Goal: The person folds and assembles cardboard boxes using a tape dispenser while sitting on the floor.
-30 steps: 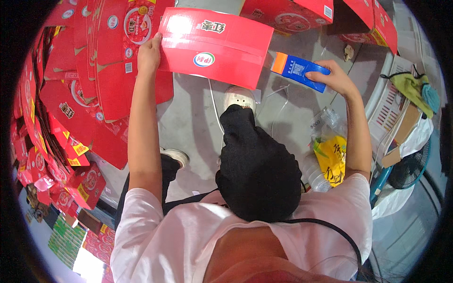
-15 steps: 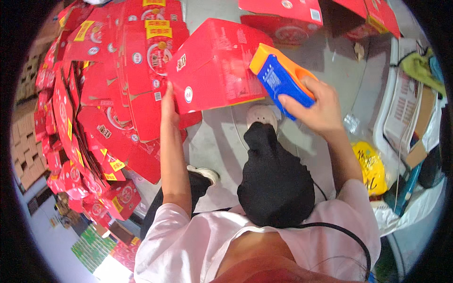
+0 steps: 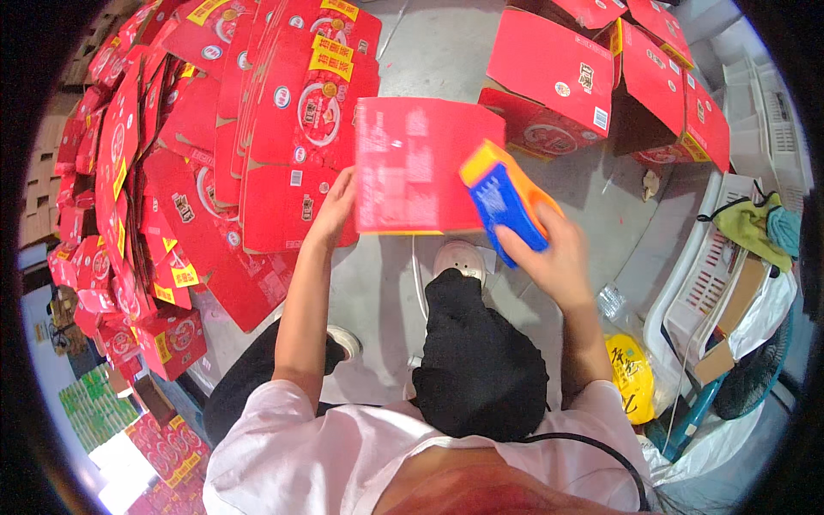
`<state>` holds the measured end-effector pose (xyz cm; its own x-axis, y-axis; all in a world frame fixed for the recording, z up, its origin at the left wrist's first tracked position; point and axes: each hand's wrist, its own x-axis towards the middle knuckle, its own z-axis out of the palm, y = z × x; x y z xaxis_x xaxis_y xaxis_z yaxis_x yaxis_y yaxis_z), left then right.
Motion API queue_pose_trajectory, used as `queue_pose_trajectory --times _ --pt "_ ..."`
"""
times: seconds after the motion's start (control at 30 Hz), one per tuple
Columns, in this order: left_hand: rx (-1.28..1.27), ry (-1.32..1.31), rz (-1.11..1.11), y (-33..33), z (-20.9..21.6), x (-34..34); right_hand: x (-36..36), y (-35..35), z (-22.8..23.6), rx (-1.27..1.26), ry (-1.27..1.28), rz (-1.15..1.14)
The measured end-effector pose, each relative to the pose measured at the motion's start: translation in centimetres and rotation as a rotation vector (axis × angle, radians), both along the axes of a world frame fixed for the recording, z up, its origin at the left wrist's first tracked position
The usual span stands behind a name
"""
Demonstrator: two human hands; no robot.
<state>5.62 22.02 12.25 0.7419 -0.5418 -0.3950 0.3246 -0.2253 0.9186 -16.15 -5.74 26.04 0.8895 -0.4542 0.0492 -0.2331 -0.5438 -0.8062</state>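
A red cardboard carton (image 3: 421, 167) with pale print hangs in front of me above the floor. My left hand (image 3: 335, 215) grips its lower left edge, with the fingers partly hidden behind the cardboard. In my right hand (image 3: 549, 257) is a chunky blue-and-orange handheld tool (image 3: 506, 202) with a yellow front end. The fingers wrap its orange back and the thumb lies on its blue side. That front end overlaps the carton's right side; whether the two touch I cannot tell. Motion blurs both tool and carton.
Flattened red cartons (image 3: 283, 129) lie in stacks at the left. Opened-up red cartons (image 3: 549, 81) stand at the far right. A white plastic basket (image 3: 708, 292) with cloths and cardboard is at my right, near a yellow bag (image 3: 629, 378). My raised knee (image 3: 481, 352) is below the carton.
The carton has turned so that one printed face fronts me. Tool and right hand have shifted along with it. My view has swung, bringing more of the right-hand cartons in.
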Motion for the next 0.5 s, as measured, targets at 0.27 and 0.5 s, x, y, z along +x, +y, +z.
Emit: queue_pose_trajectory --times 0.27,0.5 --pt "0.028 0.312 0.006 -3.1 -5.1 -0.1 -8.5 -3.7 4.0 -0.058 0.413 -0.119" --pt "0.084 -0.753 0.185 -3.1 13.5 -1.8 -5.7 -1.8 -8.4 0.129 0.357 -0.329"
